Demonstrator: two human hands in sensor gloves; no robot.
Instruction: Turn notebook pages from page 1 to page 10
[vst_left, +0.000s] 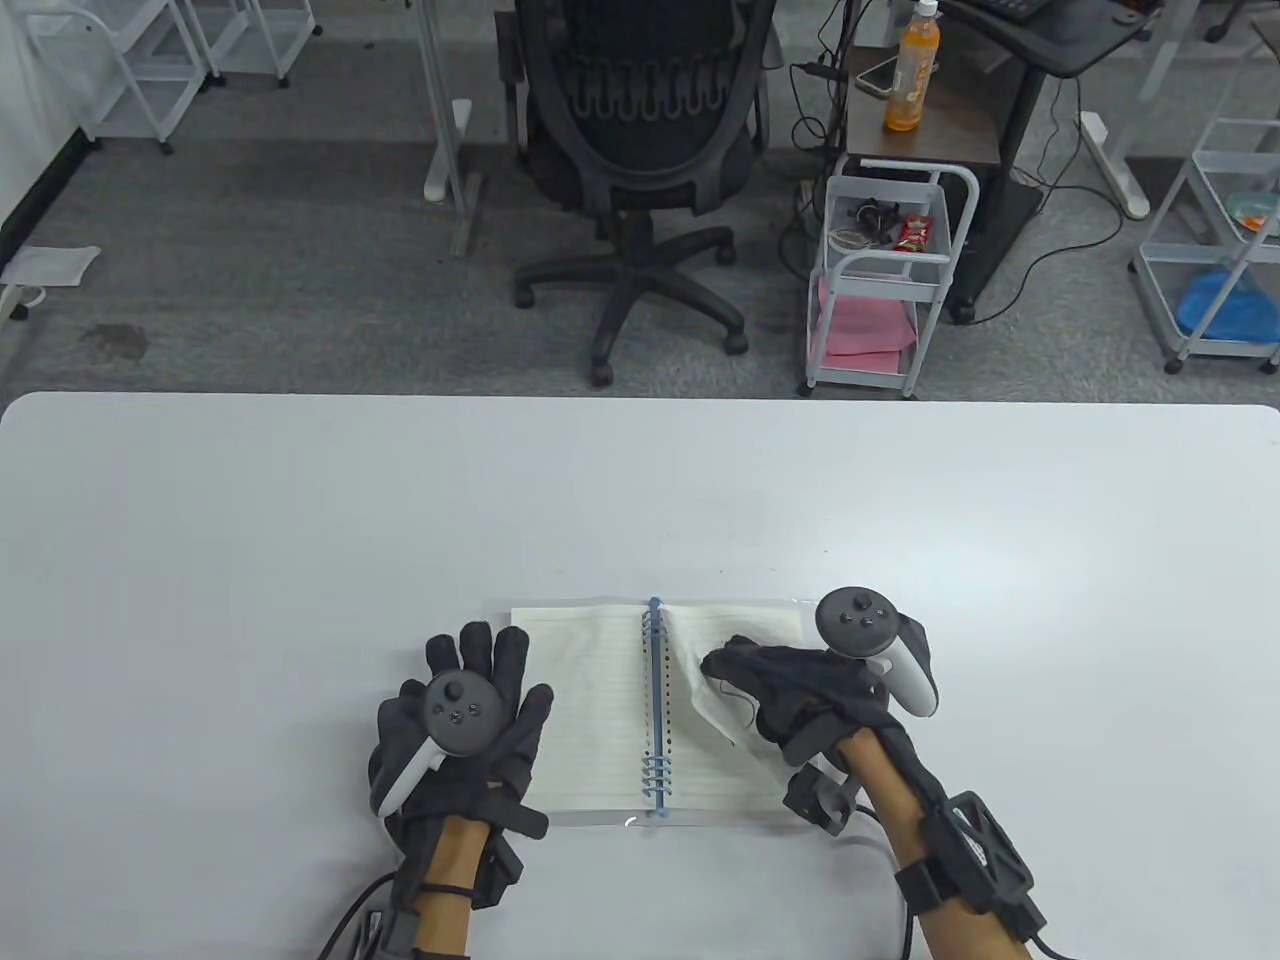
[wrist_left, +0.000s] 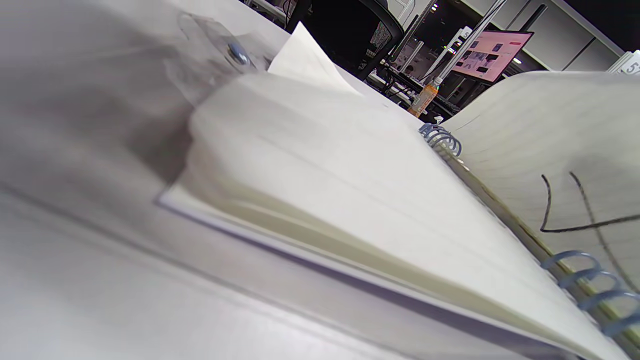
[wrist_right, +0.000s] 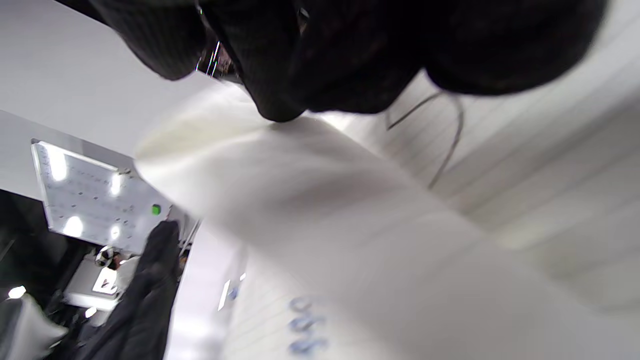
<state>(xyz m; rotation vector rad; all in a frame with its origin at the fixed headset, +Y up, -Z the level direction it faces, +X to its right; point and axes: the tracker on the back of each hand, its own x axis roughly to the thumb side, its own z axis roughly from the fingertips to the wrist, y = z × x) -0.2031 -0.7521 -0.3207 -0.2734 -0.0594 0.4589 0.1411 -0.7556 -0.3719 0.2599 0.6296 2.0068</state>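
Now the notebook (vst_left: 650, 705) lies open on the desk (vst_left: 300, 520), the left hand (vst_left: 460, 715) rests flat beside it, and the right hand (vst_left: 800, 690) fingers pinch one page (vst_left: 700, 680), which should lift gently over the rings (vst_left: 655, 700).

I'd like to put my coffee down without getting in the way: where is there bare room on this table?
Bare: the broad strip beyond the notebook to the table's far edge, and both outer sides. Crowded: near middle, around left hand and right hand.
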